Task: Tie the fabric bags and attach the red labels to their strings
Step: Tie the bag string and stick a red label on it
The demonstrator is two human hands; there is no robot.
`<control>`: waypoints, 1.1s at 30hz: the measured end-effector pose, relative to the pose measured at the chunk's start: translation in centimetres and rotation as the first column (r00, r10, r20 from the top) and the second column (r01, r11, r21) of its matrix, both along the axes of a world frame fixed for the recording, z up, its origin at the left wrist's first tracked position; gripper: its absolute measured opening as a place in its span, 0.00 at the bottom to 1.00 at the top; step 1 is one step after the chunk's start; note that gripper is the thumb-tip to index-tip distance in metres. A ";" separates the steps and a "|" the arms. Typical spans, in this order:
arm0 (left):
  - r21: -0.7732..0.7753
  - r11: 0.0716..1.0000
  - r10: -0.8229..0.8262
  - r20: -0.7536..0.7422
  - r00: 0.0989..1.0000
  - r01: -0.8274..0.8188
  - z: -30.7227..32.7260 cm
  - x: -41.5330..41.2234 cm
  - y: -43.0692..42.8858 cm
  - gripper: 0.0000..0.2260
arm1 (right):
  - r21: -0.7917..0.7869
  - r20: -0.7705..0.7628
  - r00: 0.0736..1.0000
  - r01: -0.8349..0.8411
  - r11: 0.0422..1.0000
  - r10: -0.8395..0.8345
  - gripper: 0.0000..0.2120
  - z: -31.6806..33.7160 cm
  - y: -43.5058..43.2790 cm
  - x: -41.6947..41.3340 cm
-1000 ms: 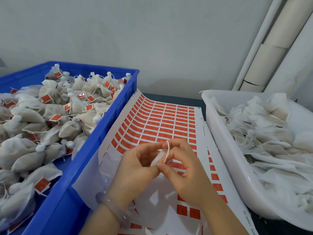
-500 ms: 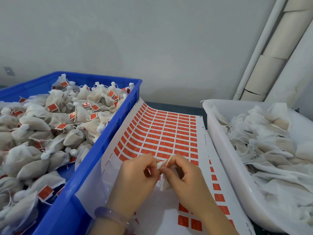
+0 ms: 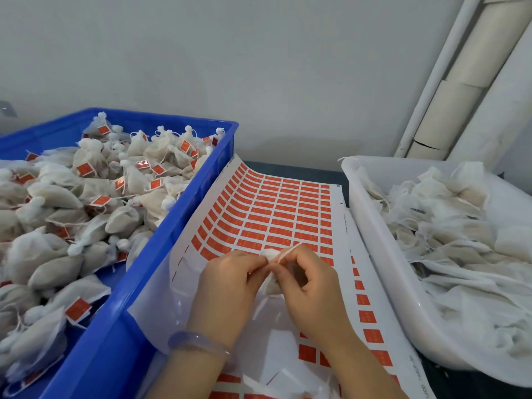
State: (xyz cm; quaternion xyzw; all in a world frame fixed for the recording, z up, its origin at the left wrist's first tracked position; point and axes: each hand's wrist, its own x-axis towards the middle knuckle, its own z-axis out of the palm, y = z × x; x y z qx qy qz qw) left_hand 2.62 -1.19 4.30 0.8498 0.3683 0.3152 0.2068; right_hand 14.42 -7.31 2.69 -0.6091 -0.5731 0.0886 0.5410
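Observation:
A small white fabric bag (image 3: 270,283) sits between both hands over the label sheet (image 3: 276,208), its gathered top poking up at the fingertips. My left hand (image 3: 227,286) pinches the bag's neck from the left. My right hand (image 3: 309,280) pinches the bag's white string (image 3: 289,250) at the neck, fingers curled over the bag's body, which they mostly hide. The sheet carries rows of red labels and curls up against the blue crate.
A blue crate (image 3: 172,240) on the left holds several tied bags with red labels. A white tub (image 3: 374,240) on the right holds several loose white bags. White pipes (image 3: 449,82) run up the wall at the back right.
The string loop that stood up between my fingers a second ago has been drawn down tight at the bag's neck. Both hands have closed in on the bag; the view has tilted slightly.

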 end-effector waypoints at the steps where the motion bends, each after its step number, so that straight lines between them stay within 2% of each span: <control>1: -0.043 0.999 -0.005 0.007 1.000 0.005 -0.1 0.0 -0.1 0.12 | -0.003 -0.005 1.000 -0.005 1.000 0.005 0.05 0.0 0.0 0.0; 3: -0.244 0.970 0.009 0.118 0.993 0.020 0.0 0.3 -0.6 0.10 | 0.001 -0.027 1.000 -0.013 1.000 0.013 0.04 0.1 0.0 0.0; 4: -0.410 0.911 0.041 0.202 0.979 0.046 0.2 0.6 -0.8 0.09 | 0.011 -0.044 0.999 -0.017 1.000 0.017 0.03 0.3 -0.1 0.0; 6: -0.729 0.663 0.184 0.377 0.908 0.168 0.7 1.2 -1.1 0.08 | 0.042 -0.065 0.998 -0.018 0.999 0.021 0.02 0.6 -0.2 0.0; 7: -0.803 0.548 0.255 0.427 0.867 0.234 1.0 1.3 -1.1 0.10 | 0.051 -0.061 0.998 -0.017 0.999 0.021 0.03 0.7 -0.2 0.0; 9: -0.811 0.424 0.322 0.551 0.770 0.403 1.3 1.3 -1.2 0.11 | 0.046 -0.058 0.998 -0.015 0.999 0.018 0.04 0.8 -0.3 0.1; 11: -0.744 0.359 0.384 0.668 0.637 0.564 1.5 1.1 -1.4 0.07 | 0.028 -0.028 0.999 -0.027 0.999 0.027 0.06 0.7 -0.3 0.1; 12: -0.716 0.349 0.391 0.697 0.601 0.604 1.5 1.0 -1.4 0.08 | 0.027 0.004 0.999 -0.035 0.999 0.035 0.06 0.5 -0.3 0.1; 15: -0.711 0.337 0.319 0.703 0.636 0.617 1.2 0.8 -1.2 0.13 | 0.041 0.111 0.992 -0.070 0.997 0.065 0.03 0.2 -0.2 -0.3; 17: -0.710 0.333 0.333 0.704 0.627 0.620 1.0 0.7 -1.0 0.12 | 0.049 0.108 0.989 -0.105 0.993 0.099 0.03 0.1 -0.2 -0.6; 18: -0.703 0.350 0.355 0.711 0.607 0.620 1.0 0.6 -0.9 0.10 | 0.052 0.060 0.992 -0.112 0.992 0.109 0.03 0.2 -0.2 -0.7; 21: -0.673 0.441 0.345 0.738 0.580 0.594 0.8 0.8 -0.6 0.08 | 0.045 -0.212 0.970 -0.116 0.992 0.123 0.03 0.7 -0.5 -0.5; 24: -0.683 0.569 0.258 0.677 0.689 0.458 0.4 1.1 -0.7 0.08 | 0.041 -0.294 0.950 -0.098 0.994 0.106 0.05 0.9 -0.7 -0.1; 27: -0.639 0.671 0.143 0.609 0.780 0.376 0.3 1.1 -0.8 0.06 | 0.041 -0.227 0.972 -0.047 0.998 0.055 0.02 1.2 -0.7 0.2; 30: -0.637 0.675 0.050 0.543 0.838 0.373 0.2 0.8 -0.7 0.07 | 0.013 -0.175 0.984 -0.035 0.999 0.036 0.02 1.2 -0.7 0.5; 33: -0.646 0.656 0.033 0.540 0.841 0.390 0.2 0.8 -0.7 0.08 | 0.015 -0.173 0.984 -0.038 0.999 0.040 0.05 1.3 -0.8 0.8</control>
